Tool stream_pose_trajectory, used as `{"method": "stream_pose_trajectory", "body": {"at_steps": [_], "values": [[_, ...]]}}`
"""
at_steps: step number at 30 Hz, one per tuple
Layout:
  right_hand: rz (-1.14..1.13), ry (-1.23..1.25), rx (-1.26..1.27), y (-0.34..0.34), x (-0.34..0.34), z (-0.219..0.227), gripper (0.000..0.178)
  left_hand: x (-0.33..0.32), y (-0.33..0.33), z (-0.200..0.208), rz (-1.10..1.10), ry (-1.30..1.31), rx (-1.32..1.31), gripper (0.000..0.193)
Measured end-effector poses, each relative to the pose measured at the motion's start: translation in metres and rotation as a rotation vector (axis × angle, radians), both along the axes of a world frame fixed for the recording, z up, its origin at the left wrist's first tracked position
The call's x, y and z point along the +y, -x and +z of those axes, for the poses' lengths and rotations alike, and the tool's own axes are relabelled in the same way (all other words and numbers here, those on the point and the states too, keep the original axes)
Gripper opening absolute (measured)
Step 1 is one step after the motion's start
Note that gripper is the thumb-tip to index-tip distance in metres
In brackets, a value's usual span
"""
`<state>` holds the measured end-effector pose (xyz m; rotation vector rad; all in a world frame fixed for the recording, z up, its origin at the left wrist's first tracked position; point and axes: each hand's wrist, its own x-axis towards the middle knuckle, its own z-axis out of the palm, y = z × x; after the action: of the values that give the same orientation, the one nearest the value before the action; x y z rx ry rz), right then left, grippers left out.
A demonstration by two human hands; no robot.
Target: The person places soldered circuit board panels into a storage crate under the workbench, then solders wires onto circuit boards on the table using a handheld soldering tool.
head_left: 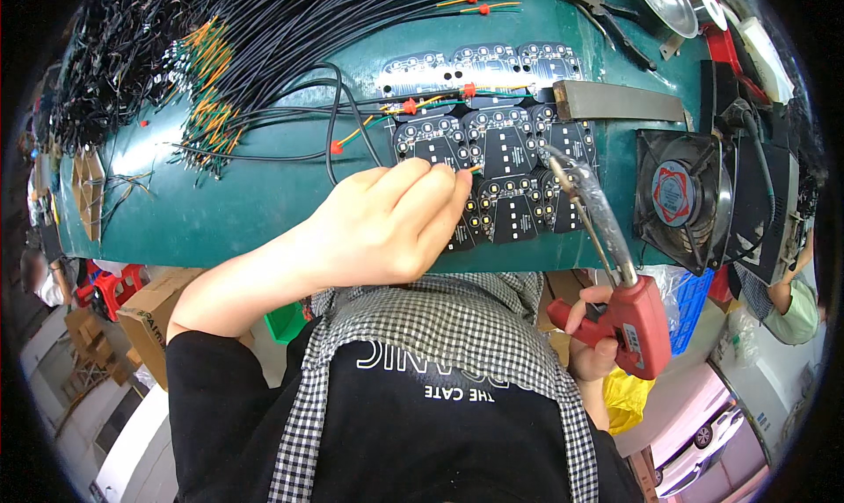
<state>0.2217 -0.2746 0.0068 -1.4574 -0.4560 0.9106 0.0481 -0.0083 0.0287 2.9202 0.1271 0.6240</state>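
Observation:
My left hand [387,217] lies over the lower left of a panel of black circuit boards [505,151], its fingers pinched together. A short orange wire end sticks out at the fingertips, and a black cable [354,116] loops down behind the knuckles, so the hand closes on that cable. What lies under the palm is hidden. In my right hand [593,336] is a red soldering gun [640,327], gripped by its handle with the index finger near the trigger. Its metal tube and tip reach up over the right side of the boards. Several cables with red connectors [410,106] cross the boards.
Bundled black cables [290,37] with orange and green ends cover the upper left of the green table [290,226]. A flat metal bar [620,103] rests across the boards' right edge. Beyond it stand a black fan [681,195], pliers [607,15] and a metal dish [664,2].

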Motion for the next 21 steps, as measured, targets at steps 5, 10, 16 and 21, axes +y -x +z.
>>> {"method": "stream_pose_trajectory", "body": {"at_steps": [5, 10, 16, 21], "values": [[0.12, 0.088, -0.054, -0.001, 0.002, 0.002, 0.085, -0.006, -0.001, -0.011, 0.064, 0.005, 0.017, 0.038], [0.117, 0.115, -0.055, -0.002, 0.009, 0.005, 0.08, -0.005, -0.004, -0.012, 0.104, 0.145, -0.035, 0.031], [0.122, 0.103, -0.034, -0.003, 0.012, 0.004, 0.083, -0.009, -0.006, -0.014, 0.12, 0.107, -0.018, 0.037], [0.174, 0.084, -0.136, -0.007, 0.0, -0.005, 0.078, -0.013, -0.005, -0.012, 0.133, 0.117, 0.011, 0.043]]}}
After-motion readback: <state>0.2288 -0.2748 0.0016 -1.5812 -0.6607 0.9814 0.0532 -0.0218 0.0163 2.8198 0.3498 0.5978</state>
